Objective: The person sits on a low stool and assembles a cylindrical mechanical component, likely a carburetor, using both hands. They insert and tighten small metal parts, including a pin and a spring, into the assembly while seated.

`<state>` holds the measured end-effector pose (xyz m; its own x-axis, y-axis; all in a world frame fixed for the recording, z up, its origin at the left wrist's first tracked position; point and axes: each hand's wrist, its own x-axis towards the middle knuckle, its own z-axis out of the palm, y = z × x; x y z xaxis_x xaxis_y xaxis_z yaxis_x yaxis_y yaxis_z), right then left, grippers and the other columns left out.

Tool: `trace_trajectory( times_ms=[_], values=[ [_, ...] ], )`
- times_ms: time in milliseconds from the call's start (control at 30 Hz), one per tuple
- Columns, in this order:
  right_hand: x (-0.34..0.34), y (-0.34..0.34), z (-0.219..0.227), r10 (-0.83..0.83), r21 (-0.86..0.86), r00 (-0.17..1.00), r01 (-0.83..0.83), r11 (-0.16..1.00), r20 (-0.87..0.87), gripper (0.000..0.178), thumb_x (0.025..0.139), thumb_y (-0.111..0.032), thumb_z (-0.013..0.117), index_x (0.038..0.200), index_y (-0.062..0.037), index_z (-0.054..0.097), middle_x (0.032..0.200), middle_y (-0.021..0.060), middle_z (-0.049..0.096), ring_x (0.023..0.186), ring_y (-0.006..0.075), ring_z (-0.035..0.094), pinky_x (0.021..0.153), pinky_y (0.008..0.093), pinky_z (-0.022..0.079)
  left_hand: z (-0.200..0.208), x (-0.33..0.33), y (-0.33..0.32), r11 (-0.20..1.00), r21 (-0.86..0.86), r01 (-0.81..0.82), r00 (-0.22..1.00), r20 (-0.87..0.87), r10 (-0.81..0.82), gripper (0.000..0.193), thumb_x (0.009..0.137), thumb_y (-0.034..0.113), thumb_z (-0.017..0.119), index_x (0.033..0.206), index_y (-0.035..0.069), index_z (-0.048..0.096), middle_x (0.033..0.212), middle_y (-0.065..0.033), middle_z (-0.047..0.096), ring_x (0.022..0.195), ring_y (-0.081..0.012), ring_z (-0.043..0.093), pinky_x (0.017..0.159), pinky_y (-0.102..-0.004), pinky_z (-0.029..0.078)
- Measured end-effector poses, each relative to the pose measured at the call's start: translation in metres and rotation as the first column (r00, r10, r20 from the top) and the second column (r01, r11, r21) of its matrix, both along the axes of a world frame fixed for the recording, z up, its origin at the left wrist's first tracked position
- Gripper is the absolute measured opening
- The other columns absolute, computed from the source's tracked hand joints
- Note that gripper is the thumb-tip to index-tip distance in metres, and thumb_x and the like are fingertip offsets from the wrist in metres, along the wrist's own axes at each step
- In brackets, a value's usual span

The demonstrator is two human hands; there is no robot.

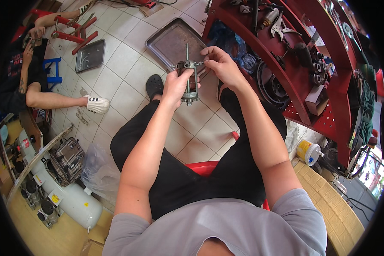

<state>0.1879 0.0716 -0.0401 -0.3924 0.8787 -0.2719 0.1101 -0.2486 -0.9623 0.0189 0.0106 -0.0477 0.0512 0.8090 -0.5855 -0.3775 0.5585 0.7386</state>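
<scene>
Between my knees I hold up a metal puller-like tool [188, 99]. It has a long threaded rod [187, 50] standing out of its top, upright posts and a bolted ring at the bottom. My left hand [178, 87] is wrapped round its middle, thumb across the front. At the upper right side of the tool, the thumb and fingers of my right hand [221, 64] are closed on the end of a side screw [199, 63]. The fingertips partly hide that screw. What sits inside the tool is too small to make out.
A metal tray [170, 33] lies on the tiles beyond the tool; a smaller dark tray [90, 55] is farther left. A red tool rack [281, 70] stands close on my right. At left are a seated person [57, 100] and a white air tank [74, 202].
</scene>
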Motion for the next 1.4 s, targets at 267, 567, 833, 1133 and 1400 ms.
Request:
trace_trajectory(
  times_ms=[267,567,833,1133,1400],
  values=[
    [-0.005,-0.003,0.005,-0.11,-0.058,0.992,0.106,0.993,-0.055,0.026,0.086,-0.022,0.063,0.102,-0.0021,0.059,0.086,0.0016,0.057,0.073,0.0092,0.052,0.065,0.0247,0.043,0.002,0.0,0.0,1.0,0.008,-0.015,1.0,0.006,0.015,0.02,0.091,0.019,0.059,0.101,0.002,0.058,0.08,-0.0094,0.067,0.064,-0.0168,0.066,0.058,-0.0284,0.054],
    [0.002,0.002,0.004,0.004,-0.145,0.988,0.019,0.989,0.152,0.029,0.092,-0.031,0.061,0.085,-0.003,0.06,0.07,-0.001,0.056,0.061,0.0075,0.051,0.058,0.0228,0.04,-0.002,-0.001,0.0,1.0,0.023,-0.007,1.0,-0.023,0.008,0.021,0.093,0.023,0.059,0.1,0.004,0.058,0.082,-0.0103,0.067,0.068,-0.0184,0.067,0.058,-0.0297,0.053],
    [0.001,0.0,0.003,-0.026,-0.126,0.998,0.019,0.992,-0.055,0.017,0.092,-0.021,0.06,0.099,-0.0055,0.058,0.084,0.0003,0.06,0.075,0.0079,0.058,0.066,0.0221,0.043,-0.002,-0.002,0.001,1.0,0.023,-0.02,0.999,-0.029,0.021,0.021,0.093,0.023,0.059,0.1,0.003,0.058,0.082,-0.0105,0.067,0.068,-0.0188,0.067,0.058,-0.0297,0.053],
    [-0.004,0.001,-0.004,-0.105,-0.003,0.979,0.106,0.994,-0.172,0.017,0.087,-0.007,0.062,0.103,-0.0011,0.058,0.087,0.0025,0.061,0.076,0.0102,0.06,0.066,0.0241,0.046,-0.003,-0.002,0.001,0.999,0.033,-0.013,1.0,-0.009,0.013,0.02,0.093,0.021,0.059,0.101,0.004,0.057,0.082,-0.0101,0.067,0.067,-0.0183,0.067,0.058,-0.0296,0.053],
    [-0.007,-0.003,-0.004,-0.116,0.026,0.982,0.121,0.992,-0.152,0.018,0.089,-0.011,0.06,0.104,-0.0026,0.057,0.092,0.0022,0.06,0.082,0.0091,0.055,0.074,0.023,0.044,-0.003,-0.001,0.001,0.999,0.043,-0.027,1.0,-0.005,0.028,0.018,0.093,0.019,0.058,0.102,0.003,0.057,0.081,-0.0096,0.066,0.065,-0.0174,0.066,0.058,-0.0281,0.053]
  ],
)
